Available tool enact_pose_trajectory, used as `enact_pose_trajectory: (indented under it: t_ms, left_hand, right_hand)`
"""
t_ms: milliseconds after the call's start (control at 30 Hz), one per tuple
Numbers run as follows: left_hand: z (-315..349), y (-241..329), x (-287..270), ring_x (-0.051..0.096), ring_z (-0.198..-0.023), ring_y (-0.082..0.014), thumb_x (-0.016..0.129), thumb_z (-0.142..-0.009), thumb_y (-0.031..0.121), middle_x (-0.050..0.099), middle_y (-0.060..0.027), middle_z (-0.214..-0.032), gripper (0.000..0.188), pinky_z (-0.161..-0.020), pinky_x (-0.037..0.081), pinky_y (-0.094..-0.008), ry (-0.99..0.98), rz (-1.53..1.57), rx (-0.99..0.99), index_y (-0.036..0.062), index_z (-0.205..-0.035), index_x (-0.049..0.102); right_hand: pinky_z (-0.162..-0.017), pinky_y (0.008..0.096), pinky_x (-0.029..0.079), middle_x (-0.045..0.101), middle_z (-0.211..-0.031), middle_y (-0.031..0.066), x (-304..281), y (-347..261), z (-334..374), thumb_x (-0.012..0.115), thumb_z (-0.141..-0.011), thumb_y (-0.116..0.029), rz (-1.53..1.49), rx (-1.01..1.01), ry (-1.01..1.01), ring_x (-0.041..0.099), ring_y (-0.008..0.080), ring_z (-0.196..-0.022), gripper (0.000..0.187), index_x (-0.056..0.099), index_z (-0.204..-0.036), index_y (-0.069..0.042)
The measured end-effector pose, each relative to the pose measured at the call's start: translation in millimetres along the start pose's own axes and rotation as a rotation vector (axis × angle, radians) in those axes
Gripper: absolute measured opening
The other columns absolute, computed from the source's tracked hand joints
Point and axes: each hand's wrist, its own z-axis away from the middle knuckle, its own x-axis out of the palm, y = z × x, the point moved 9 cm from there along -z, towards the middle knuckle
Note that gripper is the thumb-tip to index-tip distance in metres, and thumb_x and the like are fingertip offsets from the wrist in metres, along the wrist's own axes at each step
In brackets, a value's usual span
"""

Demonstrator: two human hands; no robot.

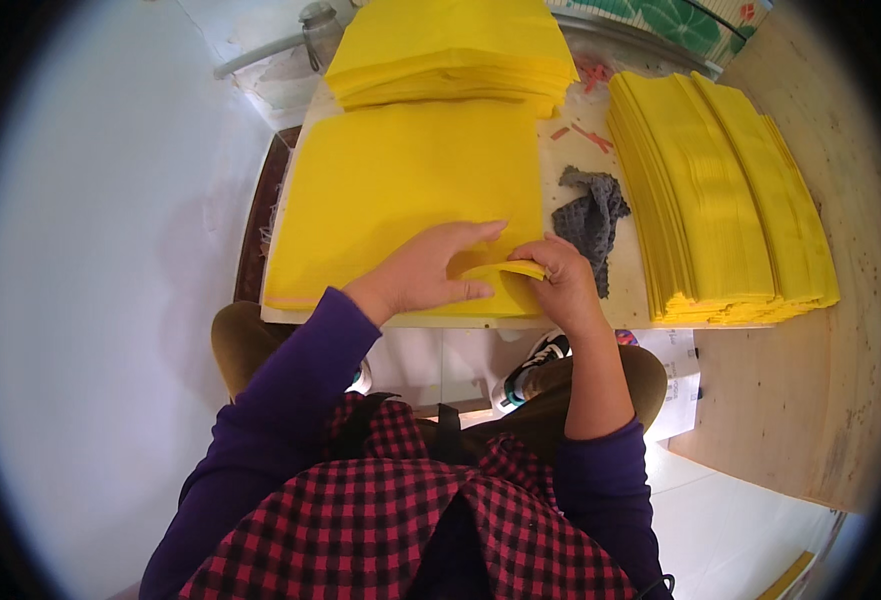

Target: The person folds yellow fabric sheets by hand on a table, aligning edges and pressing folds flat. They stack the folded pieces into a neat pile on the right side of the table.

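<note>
While the right hand (568,288) grasped the raised, curled edge of a yellow sheet (400,190) between thumb and fingers, the left hand (415,268) was free of any grip, its thumb and fingers spread wide around the other end of that curl. Whether the left fingertips pressed on the material was hard to tell from above. The sheet lay flat at the near edge of the surface (632,285), apart from the lifted bit between the hands. Beyond it rose a thick yellow stack (450,45); to the right, past a crumpled grey cloth (590,215), stood folded yellow bundles (725,190). Red scraps (592,138) lay near the cloth. A clear bottle (320,35) stood at the far left, by a pale wall (100,220), and a wooden panel (810,400) bounded the right side. A red-and-black checked garment (360,520) covered the person's lap.
</note>
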Motion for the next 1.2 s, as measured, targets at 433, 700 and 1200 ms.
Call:
enact_pose_trajectory:
  t_ms: [433, 700, 1200]
  left_hand:
    - [148.3, -37.6, -90.1, 0.057, -0.112, -0.0342, 0.055, -0.073, -0.004, 0.063, -0.0182, -0.114, 0.053, -0.097, 0.045, -0.0401, 0.329, -0.677, -0.193, 0.0058, -0.125, 0.057]
    - [211.4, -96.4, -138.7, 0.058, -0.115, -0.0245, 0.056, -0.067, -0.013, 0.064, -0.0140, -0.121, 0.052, -0.101, 0.041, -0.0310, 0.628, -0.189, -0.310, 0.0034, -0.115, 0.065]
    - [211.8, -134.9, -148.0, 0.061, -0.101, -0.0192, 0.060, -0.072, -0.015, 0.066, -0.0088, -0.106, 0.026, -0.089, 0.046, -0.0301, 0.672, 0.227, -0.212, 0.0018, -0.091, 0.067]
  right_hand:
    - [-0.069, 0.0269, 0.046, 0.062, -0.081, 0.0072, -2.0, 4.3, 1.8, 0.068, -0.076, 0.003, 0.002, 0.063, 0.057, 0.062, 0.0192, -0.076, 0.015, 0.068, -0.089, -0.003]
    - [-0.079, 0.0255, 0.045, 0.064, -0.082, 0.0044, 1.8, 6.8, 2.5, 0.066, -0.080, 0.002, -0.048, 0.089, 0.044, 0.060, 0.0132, -0.077, 0.009, 0.066, -0.089, -0.001]
    - [-0.109, 0.0420, 0.034, 0.068, -0.085, 0.0016, 2.5, 11.1, 3.7, 0.066, -0.080, 0.003, -0.051, 0.221, 0.067, 0.064, 0.0136, -0.086, 0.013, 0.068, -0.090, -0.006]
